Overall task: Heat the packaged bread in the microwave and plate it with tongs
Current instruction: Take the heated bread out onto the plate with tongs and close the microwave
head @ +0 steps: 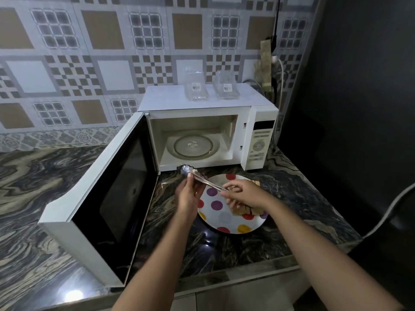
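A white microwave stands on the counter with its door swung wide open to the left; only the glass turntable shows inside. In front of it lies a white plate with coloured dots, and brown bread pieces lie on its right side, partly hidden by my right hand. Metal tongs stretch above the plate, tips towards the microwave. My left hand grips them near the tip end, and my right hand pinches the handle end.
Two clear plastic containers stand on top of the microwave. The dark marbled counter runs to the left, its front edge close to me. Cables and a plug hang by the wall at the right. A dark wall closes the right side.
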The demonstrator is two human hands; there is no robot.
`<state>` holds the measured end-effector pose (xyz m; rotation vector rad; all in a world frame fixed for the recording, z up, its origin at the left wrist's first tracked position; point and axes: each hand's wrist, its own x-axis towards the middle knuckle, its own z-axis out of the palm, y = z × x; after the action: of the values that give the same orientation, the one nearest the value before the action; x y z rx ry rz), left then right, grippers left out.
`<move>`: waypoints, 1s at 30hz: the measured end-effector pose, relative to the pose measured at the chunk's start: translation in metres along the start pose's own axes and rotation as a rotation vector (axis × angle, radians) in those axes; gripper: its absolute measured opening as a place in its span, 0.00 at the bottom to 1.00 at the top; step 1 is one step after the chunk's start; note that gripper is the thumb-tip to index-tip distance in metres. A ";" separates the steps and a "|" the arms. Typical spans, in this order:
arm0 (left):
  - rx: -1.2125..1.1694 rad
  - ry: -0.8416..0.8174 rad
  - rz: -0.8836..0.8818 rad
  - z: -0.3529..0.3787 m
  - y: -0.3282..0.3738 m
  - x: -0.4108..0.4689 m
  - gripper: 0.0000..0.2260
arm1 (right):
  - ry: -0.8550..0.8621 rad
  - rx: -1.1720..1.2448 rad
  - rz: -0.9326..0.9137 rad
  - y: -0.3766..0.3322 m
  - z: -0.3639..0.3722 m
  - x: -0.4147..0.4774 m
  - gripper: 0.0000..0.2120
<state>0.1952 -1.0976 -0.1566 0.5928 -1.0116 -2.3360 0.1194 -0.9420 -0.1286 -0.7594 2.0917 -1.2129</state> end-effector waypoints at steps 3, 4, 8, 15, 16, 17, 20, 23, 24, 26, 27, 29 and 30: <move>-0.152 0.135 -0.035 -0.009 -0.009 0.005 0.09 | 0.080 -0.234 0.060 0.016 -0.015 0.002 0.17; -0.197 0.153 -0.050 -0.012 -0.011 0.007 0.09 | 0.112 -0.277 0.083 0.021 -0.018 0.003 0.18; -0.228 0.204 -0.081 -0.016 -0.019 0.010 0.09 | 0.151 -0.199 0.091 0.035 -0.019 0.004 0.13; 0.108 0.068 -0.054 0.011 -0.019 0.014 0.10 | 0.063 -0.141 -0.017 0.016 -0.018 0.007 0.09; 0.163 0.025 -0.047 0.017 -0.018 0.014 0.10 | 0.049 -0.149 -0.024 0.011 -0.016 0.008 0.10; 0.201 -0.009 -0.042 0.023 -0.017 0.014 0.11 | 0.044 -0.163 -0.027 0.006 -0.013 0.010 0.12; 0.297 -0.029 -0.006 0.031 -0.013 0.016 0.12 | 0.067 -0.220 -0.037 -0.002 -0.008 0.015 0.12; 0.497 -0.011 0.072 0.024 -0.009 0.025 0.14 | 0.073 -0.199 -0.016 -0.004 -0.005 0.023 0.12; 0.575 -0.011 0.104 0.018 -0.009 0.028 0.16 | 0.076 -0.202 0.004 -0.004 -0.002 0.027 0.12; 0.727 0.020 0.144 0.000 -0.014 0.030 0.18 | 0.079 -0.219 0.062 0.000 0.007 0.036 0.12; 0.844 0.044 0.168 -0.013 -0.017 0.028 0.18 | 0.081 -0.249 0.100 0.004 0.014 0.041 0.13; 1.153 0.089 0.207 -0.045 -0.028 0.023 0.16 | 0.078 -0.334 0.185 0.014 0.032 0.048 0.14; 1.278 0.089 0.213 -0.063 -0.034 0.022 0.15 | 0.080 -0.383 0.231 0.019 0.041 0.052 0.13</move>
<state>0.2046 -1.1254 -0.2258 0.9282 -2.3242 -1.2154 0.1118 -0.9945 -0.1728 -0.6157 2.4365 -0.7393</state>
